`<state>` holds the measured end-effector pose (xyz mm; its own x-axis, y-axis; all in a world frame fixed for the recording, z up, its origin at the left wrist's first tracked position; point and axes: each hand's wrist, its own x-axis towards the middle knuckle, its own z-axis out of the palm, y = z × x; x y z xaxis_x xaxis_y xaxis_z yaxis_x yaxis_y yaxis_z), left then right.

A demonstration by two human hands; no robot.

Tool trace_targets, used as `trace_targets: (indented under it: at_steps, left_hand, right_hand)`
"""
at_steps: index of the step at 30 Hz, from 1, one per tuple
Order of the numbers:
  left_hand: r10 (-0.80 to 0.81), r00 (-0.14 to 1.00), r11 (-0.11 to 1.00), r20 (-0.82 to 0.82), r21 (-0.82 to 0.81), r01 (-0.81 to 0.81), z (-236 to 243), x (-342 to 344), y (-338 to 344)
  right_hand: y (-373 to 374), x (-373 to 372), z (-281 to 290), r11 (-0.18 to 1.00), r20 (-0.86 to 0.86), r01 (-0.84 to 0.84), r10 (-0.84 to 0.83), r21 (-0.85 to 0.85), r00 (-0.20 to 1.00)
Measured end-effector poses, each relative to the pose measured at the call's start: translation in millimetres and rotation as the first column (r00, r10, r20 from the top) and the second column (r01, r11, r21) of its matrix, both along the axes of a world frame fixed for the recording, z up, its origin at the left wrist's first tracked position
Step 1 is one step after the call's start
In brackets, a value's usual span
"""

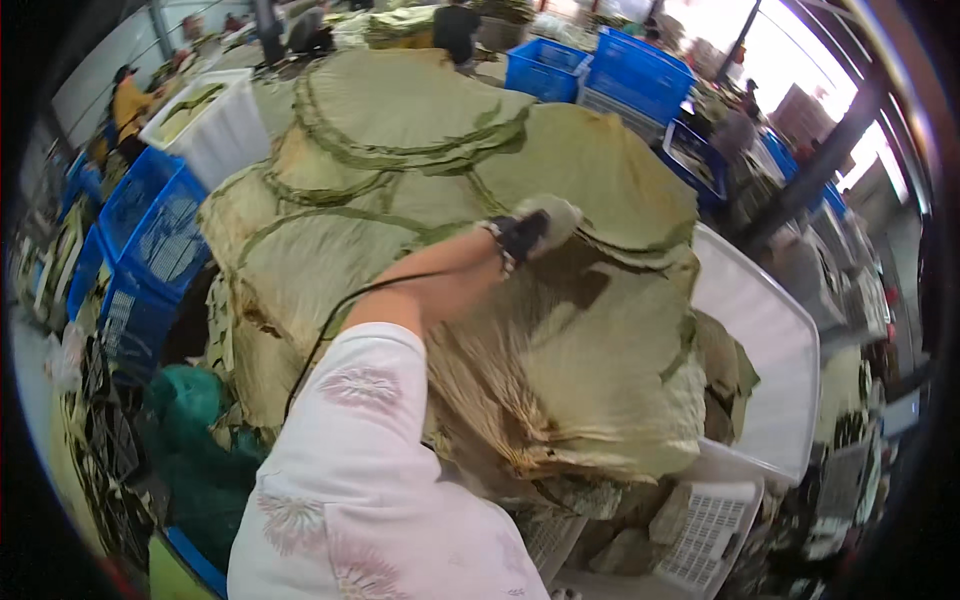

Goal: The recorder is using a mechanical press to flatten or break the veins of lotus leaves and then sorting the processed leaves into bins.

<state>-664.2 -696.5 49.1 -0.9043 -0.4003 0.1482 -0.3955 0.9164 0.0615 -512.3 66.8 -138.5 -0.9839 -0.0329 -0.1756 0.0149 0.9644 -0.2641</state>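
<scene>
Where the left hand (548, 222) reaches over the leaf stack (325, 255), a broad leaf (622, 172) spreads rightward from the fingers (566, 214) toward the stack's far-right edge; whether they grip its near rim, I cannot tell.

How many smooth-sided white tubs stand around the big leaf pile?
2: a white tub off the upper-left side of the leaf pile, and a second white tub at its right side. Others may be hidden behind the pile.
</scene>
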Motion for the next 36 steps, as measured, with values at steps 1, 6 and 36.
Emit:
trace_targets:
  at_steps: [1,6,36]
  left_hand:
    - [-0.05,0.967,0.997,-0.252,0.042,0.062,-11,0,-14]
    - [0.009,0.912,0.981,-0.41,0.181,0.071,87,17,-7]
    - [-0.439,0.576,-0.394,-0.69,0.724,0.567,117,31,477]
  right_hand:
    - [7,6,-1,0.999,0.004,0.032,-0.032,-0.002,0.999]
    - [36,48,5,0.978,0.029,0.204,-0.204,-0.029,0.979]
    - [13,60,198,-0.576,-0.008,-0.216,-0.341,-0.788,0.94]
